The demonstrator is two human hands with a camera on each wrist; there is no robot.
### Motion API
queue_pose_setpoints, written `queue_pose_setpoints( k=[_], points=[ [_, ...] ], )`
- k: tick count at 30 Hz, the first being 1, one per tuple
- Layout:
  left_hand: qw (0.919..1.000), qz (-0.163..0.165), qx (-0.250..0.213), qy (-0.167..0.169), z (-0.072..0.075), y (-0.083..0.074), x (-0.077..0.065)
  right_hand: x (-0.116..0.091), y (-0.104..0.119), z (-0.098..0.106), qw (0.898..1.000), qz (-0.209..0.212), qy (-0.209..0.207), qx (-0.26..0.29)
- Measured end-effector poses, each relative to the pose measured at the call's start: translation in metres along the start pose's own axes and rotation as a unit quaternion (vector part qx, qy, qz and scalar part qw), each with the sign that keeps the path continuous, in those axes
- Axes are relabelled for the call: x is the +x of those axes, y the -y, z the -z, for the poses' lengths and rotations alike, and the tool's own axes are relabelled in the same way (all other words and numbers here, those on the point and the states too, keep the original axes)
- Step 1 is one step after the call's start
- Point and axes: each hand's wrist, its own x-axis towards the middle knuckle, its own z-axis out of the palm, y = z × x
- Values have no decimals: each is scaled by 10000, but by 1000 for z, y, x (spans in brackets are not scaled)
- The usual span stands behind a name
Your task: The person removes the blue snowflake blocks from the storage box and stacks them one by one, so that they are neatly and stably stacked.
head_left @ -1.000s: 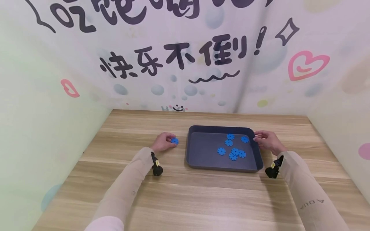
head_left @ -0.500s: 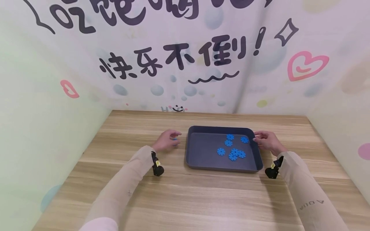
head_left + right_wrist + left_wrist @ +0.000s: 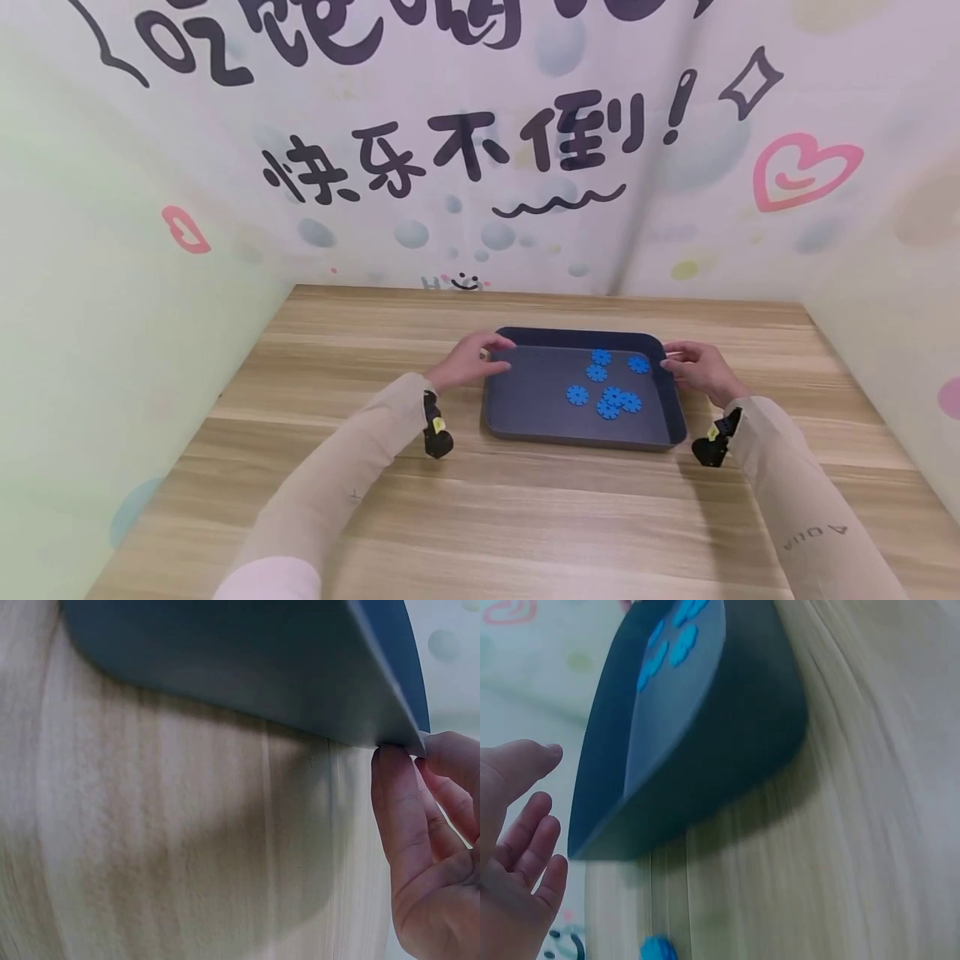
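Seven blue discs with notched edges lie in the dark gray tray, mostly in its right half; three of them are bunched up and overlap near the front, two sit close together toward the back, one is by itself near the right wall, and one is alone to the left of the bunch; the tray rests on the wooden desk. The left hand is at the tray's left end and holds nothing, with its thumb and fingers spread apart; I cannot tell if it touches the rim; one more blue piece is on the desk outside that end, partly cut off in the left wrist view. The right hand pinches the tray's right wall near the back corner; both arms have light tan sleeves and small black cameras at the wrists; behind the desk is a pale wall with big dark writing and a pink heart.
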Motion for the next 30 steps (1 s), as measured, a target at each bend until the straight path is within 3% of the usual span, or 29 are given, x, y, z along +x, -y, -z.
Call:
queue_pose_setpoints(
  k=[6, 11, 20, 30],
  points=[
    [9993, 81, 47, 348, -17, -16, 8, 1, 0, -1, 10000, -38, 10, 49],
    [9978, 123, 358, 551, -32, -26, 18, 0, 0, -1, 10000, -11, 21, 41],
    [9954, 55, 534, 793, -60, -35, 41, -1, 0, 0, 10000, -8, 43, 54],
    [9884, 289, 829, 1236, -77, -38, 56, 0, -1, 1, 9999, 24, 29, 94]
  ],
)
